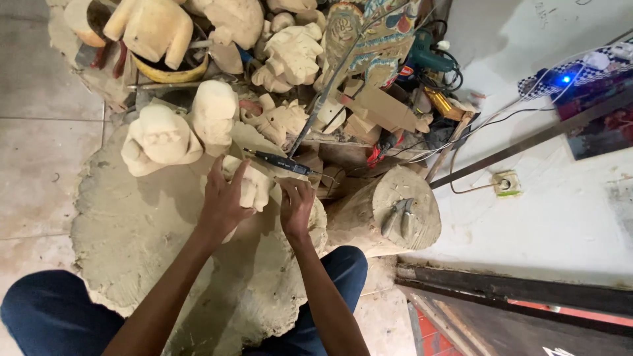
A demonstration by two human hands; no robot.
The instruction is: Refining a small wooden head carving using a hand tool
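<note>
While I am sitting over the dust-covered sacking [132, 231] at the middle of the frame, my left hand [223, 198] is clamping a small pale wooden carving [254, 188], its fingers [232, 177] spread and curled over the carving's upper left side. My right hand [295, 206] is lying just right of the carving, fingers closed around the rear of a dark rotary carving tool [280, 161]. The tool's long axis is running from upper left to lower right, its working tip pointing toward the upper left, just above the carving's top edge and close to my left fingertips. That narrow gap between tip and left fingers is the relation I am noting as critical: the carving lies below and left of the tip, and my left hand is the nearer hand to it.

A thin cord [330, 86] is rising from the tool toward the top centre of the frame. Just beyond the carving, toward the upper left, two larger unfinished wooden figures [161, 135] are standing near it. A log stump [395, 207] is sitting to the right, touching the sacking's edge, with a pair of pliers [399, 216] resting on its top. Open room is lying mainly to the lower left, across the sacking; the upper side is crowded with stacked carvings. My knees, in dark blue trousers [39, 310], are bounding the bottom of the frame.
</note>
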